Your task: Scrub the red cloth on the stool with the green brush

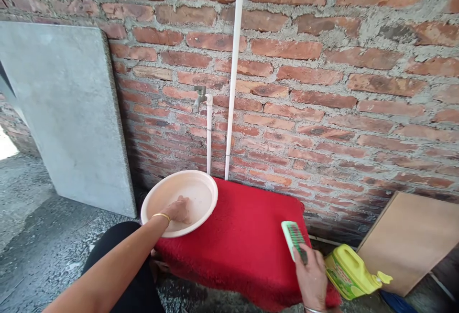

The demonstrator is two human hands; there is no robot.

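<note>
My left hand (pixel 178 209) reaches into a pale pink basin (pixel 150 203), its fingers loosely bent, partly under the cloudy water. I see nothing held in it. The basin stands at the left end of a red cloth (pixel 247 227) spread over a low bench or table. At the cloth's right end, my right hand (pixel 311 272) grips the near end of a white scrub brush (pixel 286 231) with green and red bristles. The bristle side faces up, and my fingers hide part of it.
A yellow jug (pixel 346 270) leans at the right, near a brown board (pixel 412 236). Behind the basin are a tap (pixel 199 97) and a white pipe (pixel 234 74) against the brick wall (pixel 322 112). A grey slab (pixel 71 122) leans at left above wet floor (pixel 68 241).
</note>
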